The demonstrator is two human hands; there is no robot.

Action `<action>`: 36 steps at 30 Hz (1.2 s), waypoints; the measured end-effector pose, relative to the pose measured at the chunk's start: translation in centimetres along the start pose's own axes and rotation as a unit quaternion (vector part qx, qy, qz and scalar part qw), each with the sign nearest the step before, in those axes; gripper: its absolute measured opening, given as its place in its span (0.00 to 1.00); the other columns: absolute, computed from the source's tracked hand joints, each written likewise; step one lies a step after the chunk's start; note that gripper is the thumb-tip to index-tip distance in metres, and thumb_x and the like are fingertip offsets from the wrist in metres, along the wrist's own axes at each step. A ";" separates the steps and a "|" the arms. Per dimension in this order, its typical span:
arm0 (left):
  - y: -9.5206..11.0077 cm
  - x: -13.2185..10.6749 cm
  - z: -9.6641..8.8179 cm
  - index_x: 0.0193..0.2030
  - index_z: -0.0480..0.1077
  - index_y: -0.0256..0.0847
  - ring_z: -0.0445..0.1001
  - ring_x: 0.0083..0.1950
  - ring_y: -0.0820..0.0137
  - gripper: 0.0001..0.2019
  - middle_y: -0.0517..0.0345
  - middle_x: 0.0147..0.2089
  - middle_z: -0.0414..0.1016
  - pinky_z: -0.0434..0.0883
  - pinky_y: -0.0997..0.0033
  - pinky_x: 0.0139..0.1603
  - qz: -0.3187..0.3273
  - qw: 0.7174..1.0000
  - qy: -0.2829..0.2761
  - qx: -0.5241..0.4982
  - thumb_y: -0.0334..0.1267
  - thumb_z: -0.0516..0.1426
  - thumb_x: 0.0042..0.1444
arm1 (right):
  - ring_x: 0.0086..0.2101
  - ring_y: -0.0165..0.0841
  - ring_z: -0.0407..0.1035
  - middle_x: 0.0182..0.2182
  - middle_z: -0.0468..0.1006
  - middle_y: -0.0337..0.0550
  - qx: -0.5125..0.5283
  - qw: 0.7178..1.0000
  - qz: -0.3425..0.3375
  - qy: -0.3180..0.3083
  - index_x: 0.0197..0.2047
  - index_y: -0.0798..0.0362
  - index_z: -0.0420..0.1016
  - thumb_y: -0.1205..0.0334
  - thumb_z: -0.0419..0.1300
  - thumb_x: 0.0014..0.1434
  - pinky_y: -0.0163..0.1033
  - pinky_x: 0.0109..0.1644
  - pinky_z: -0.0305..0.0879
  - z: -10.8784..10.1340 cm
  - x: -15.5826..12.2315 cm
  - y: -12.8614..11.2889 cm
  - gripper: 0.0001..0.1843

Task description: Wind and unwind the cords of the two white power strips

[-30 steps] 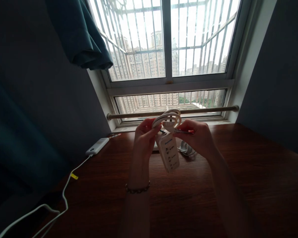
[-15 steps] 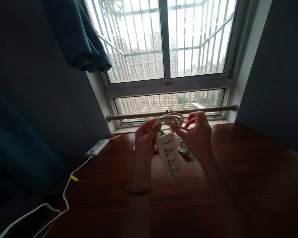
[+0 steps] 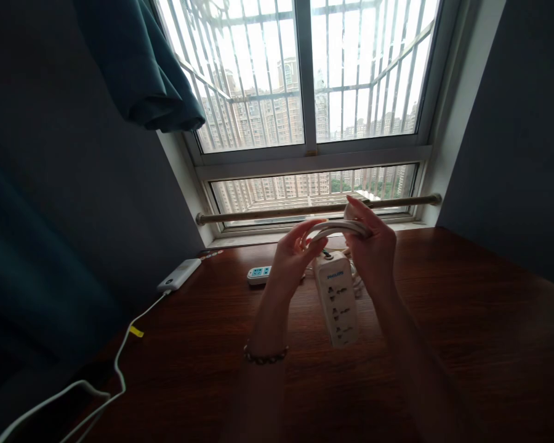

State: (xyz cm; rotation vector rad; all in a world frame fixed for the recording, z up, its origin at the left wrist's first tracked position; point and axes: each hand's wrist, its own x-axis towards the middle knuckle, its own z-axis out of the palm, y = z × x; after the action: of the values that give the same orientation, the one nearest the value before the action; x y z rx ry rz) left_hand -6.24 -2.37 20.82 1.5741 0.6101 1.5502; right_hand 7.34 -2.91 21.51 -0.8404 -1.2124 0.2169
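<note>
Above the brown wooden tabletop I hold a coiled white power cord (image 3: 335,227) between both hands. My left hand (image 3: 293,255) pinches the left side of the coil with thumb and fingers. Closed round its right side is my right hand (image 3: 372,246), with part of a pale piece, perhaps the plug, showing at the fingertips. The white power strip (image 3: 336,301) hangs tilted below the coil, between my wrists, its sockets facing me. Part of the cord behind my right hand is hidden.
A white remote control (image 3: 258,275) lies behind my left hand. On the left, a white device (image 3: 180,275) sits on the tabletop (image 3: 189,369) with a white cable (image 3: 120,363) trailing off. Ahead are a metal bar (image 3: 277,214) and a barred window; a blue curtain (image 3: 148,80) hangs left.
Both hands and the power strip have shifted right. My right hand has moved from the cord's loose end to gripping the coil. The remote control has come into view.
</note>
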 end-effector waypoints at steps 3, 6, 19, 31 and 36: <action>0.0 -0.3 0.1 0.62 0.55 0.48 0.58 0.62 0.55 0.39 0.48 0.66 0.52 0.63 0.57 0.56 -0.052 0.995 -0.003 0.085 0.45 0.65 0.42 | 0.20 0.24 0.60 0.25 0.70 0.36 0.114 0.988 0.071 0.072 0.45 0.51 0.75 0.68 0.57 0.47 0.31 0.21 0.58 -0.6 0.9 0.8 0.19; -0.1 -0.7 -0.4 0.61 0.54 0.39 0.63 0.58 0.53 0.41 0.37 0.61 0.58 0.62 0.53 0.55 -0.160 0.976 -0.137 0.054 0.52 0.63 0.43 | 0.18 0.22 0.55 0.20 0.63 0.32 0.216 0.958 0.138 0.126 0.40 0.53 0.75 0.67 0.60 0.45 0.30 0.19 0.55 -1.4 1.9 1.3 0.15; -0.6 -0.4 1.6 0.42 0.69 0.36 0.71 0.40 0.65 0.19 0.54 0.38 0.73 0.67 0.64 0.43 -0.214 0.902 -0.372 0.053 0.40 0.64 0.43 | 0.29 0.25 0.64 0.29 0.67 0.34 0.249 0.952 0.162 0.071 0.43 0.52 0.69 0.72 0.57 0.35 0.32 0.31 0.65 -3.2 3.8 3.7 0.26; 1.5 -0.8 -6.2 0.52 0.67 0.43 0.71 0.47 0.62 0.33 0.59 0.47 0.74 0.66 0.68 0.47 -0.156 0.901 -0.145 0.378 0.43 0.66 0.34 | 0.41 0.36 0.67 0.35 0.73 0.43 0.489 0.835 0.227 -0.113 0.40 0.54 0.74 0.66 0.53 0.41 0.47 0.47 0.66 -5.5 4.6 4.9 0.20; 0.9 -2.3 -6.4 0.55 0.64 0.46 0.71 0.46 0.61 0.36 0.57 0.48 0.73 0.66 0.67 0.46 -0.117 0.830 -0.119 0.532 0.46 0.65 0.36 | 0.32 0.30 0.67 0.30 0.71 0.42 0.527 0.803 0.274 -0.045 0.36 0.55 0.74 0.64 0.53 0.42 0.41 0.38 0.67 -6.4 5.4 6.1 0.16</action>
State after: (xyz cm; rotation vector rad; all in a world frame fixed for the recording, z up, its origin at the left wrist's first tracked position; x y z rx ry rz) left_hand -12.95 -3.36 19.63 2.3021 1.6283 0.7631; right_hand 16.73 1.41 20.75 -0.1460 -0.7006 1.2923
